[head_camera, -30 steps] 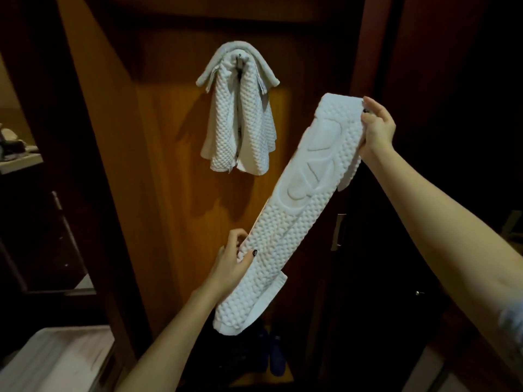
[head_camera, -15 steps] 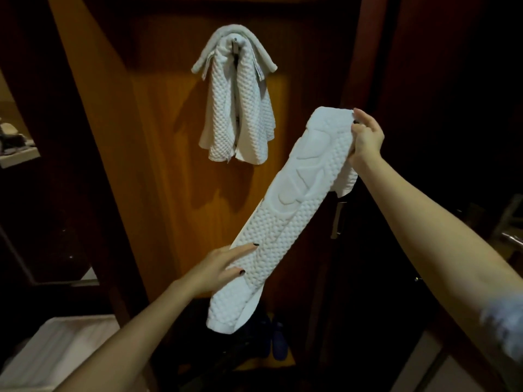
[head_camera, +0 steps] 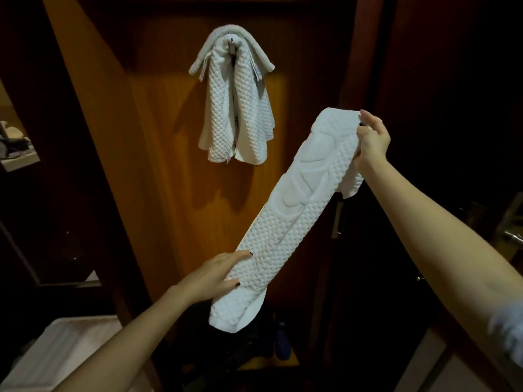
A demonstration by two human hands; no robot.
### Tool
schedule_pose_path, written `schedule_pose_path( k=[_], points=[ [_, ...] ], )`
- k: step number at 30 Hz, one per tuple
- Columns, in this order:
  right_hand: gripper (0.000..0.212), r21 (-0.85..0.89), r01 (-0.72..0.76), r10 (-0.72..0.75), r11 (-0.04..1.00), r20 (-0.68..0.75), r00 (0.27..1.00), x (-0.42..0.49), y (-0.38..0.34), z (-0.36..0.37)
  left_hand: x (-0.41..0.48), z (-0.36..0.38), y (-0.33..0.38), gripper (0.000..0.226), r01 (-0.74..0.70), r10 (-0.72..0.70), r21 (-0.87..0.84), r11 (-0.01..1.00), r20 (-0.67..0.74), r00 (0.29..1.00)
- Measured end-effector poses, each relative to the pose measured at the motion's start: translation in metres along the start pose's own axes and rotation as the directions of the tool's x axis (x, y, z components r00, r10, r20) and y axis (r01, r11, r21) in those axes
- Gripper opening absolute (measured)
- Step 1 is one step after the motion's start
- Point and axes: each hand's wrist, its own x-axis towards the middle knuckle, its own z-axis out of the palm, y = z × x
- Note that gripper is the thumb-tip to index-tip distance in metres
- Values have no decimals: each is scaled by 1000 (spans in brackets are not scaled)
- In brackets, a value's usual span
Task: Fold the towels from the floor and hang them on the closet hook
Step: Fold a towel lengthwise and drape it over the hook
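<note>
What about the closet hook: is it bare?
No: a white waffle-weave towel already hangs over the closet hook, while the left hand and right hand hold a second, folded white towel.

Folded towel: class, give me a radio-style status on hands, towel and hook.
Right hand grips folded towel at top end, left hand holds its lower part. Towel held slanted, not yet hung. Hook already draped with hung towels.
</note>
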Motion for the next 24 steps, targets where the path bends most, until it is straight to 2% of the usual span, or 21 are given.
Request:
schedule_pose_path(
  k=[5, 8, 9, 12, 16, 20, 24],
  points=[
    [36, 38, 2, 0, 999, -39, 999, 2, 1, -3, -5, 1, 16, 52, -49, 41, -47, 998, -149, 988],
    [36, 85, -10, 15, 996, -68, 998, 4, -3, -4, -10, -3, 21, 38, -245, 277, 160, 956, -225, 934],
    [36, 98, -9, 16, 995, -71, 997, 4, -5, -5, -11, -4, 20, 32, -277, 308, 160, 947, -226, 924],
    [36, 84, -7, 11, 996, -48, 999, 4, -5, -7, -13, -7, 15, 20, -209, 226, 110, 972, -175, 958],
    [38, 26, -17, 17, 1000, 9, 1000, -3, -2, -1, -13, -5, -6, 21, -118, 132, 231, 966, -48, 990],
    [37, 12, -28, 27, 1000, 46, 999, -10, 9, 3, -7, -2, -23, 26, 105, -94, 229, 968, -56, 994],
    [37, -7, -50, 50, 999, 47, 998, -12, 15, 7, 5, -3, -26, 26, 151, -150, 212, 966, -17, 988]
  ],
)
